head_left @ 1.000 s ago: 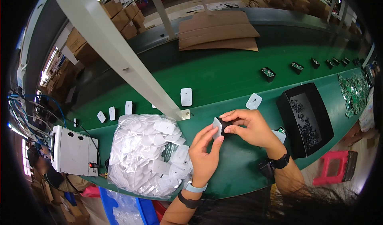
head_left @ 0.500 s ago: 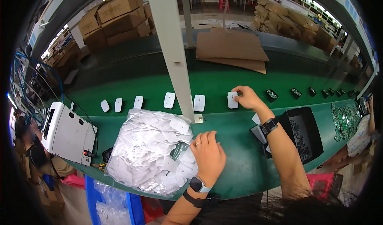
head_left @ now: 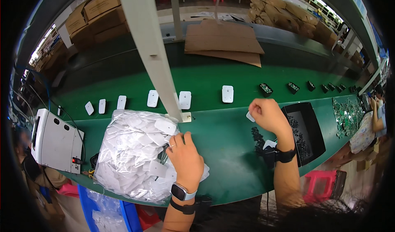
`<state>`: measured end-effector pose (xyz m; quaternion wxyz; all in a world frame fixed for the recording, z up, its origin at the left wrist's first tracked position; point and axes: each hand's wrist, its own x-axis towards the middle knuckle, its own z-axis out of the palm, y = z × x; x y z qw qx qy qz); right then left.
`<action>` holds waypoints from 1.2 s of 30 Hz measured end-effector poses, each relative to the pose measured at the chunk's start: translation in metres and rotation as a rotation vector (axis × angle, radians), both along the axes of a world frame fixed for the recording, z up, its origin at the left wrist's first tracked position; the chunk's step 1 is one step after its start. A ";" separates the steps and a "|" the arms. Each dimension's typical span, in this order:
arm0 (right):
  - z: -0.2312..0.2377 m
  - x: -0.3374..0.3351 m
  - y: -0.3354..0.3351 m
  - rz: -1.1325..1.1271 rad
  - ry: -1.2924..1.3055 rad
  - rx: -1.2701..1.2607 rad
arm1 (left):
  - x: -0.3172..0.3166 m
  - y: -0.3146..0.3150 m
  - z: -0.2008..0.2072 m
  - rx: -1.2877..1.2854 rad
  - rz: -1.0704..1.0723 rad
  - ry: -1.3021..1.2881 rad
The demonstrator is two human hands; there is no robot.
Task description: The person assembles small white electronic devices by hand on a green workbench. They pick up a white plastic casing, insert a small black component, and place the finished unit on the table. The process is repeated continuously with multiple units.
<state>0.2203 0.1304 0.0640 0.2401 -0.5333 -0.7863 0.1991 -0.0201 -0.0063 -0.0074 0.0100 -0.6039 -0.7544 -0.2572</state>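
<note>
My left hand point(head_left: 185, 162) reaches over the right edge of a clear plastic bag point(head_left: 108, 156) heaped with white plastic covers point(head_left: 138, 143). Its fingers are apart and bent, with the tips at the covers; nothing shows in its grasp. My right hand point(head_left: 269, 116) hovers over the table with its fingers curled together beside a single white cover point(head_left: 249, 116). Whether they grip that cover is hidden. On the green belt beyond, a white-topped case point(head_left: 227, 94) stands apart from both hands, in a row with several others point(head_left: 185, 100).
A pale post point(head_left: 150, 55) rises between the hands' area and the belt's left part. At right are open black cases with boards point(head_left: 266, 90), a black bin of small parts point(head_left: 306, 137) and piled circuit boards point(head_left: 345, 115). A white machine point(head_left: 55, 141) stands left; cardboard point(head_left: 224, 39) lies behind.
My right hand has let go of the white-topped case on the belt and drawn back toward me. My left hand has moved left to the bagged covers. The whole view has shifted.
</note>
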 end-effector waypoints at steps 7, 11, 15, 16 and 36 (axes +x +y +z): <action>-0.034 0.039 -0.020 0.068 -0.122 -0.193 | 0.004 0.011 -0.001 0.201 -0.114 -0.116; -0.039 0.044 -0.023 0.131 -0.229 -0.194 | 0.005 0.016 -0.003 0.305 -0.098 -0.183; -0.044 0.040 -0.024 0.134 -0.302 -0.140 | 0.019 0.015 0.006 0.354 -0.167 -0.321; -0.046 0.040 -0.024 0.114 -0.341 -0.139 | 0.023 0.014 0.008 0.334 -0.187 -0.371; -0.030 0.049 -0.028 0.184 -0.264 -0.292 | 0.027 0.018 -0.005 0.032 -0.292 -1.473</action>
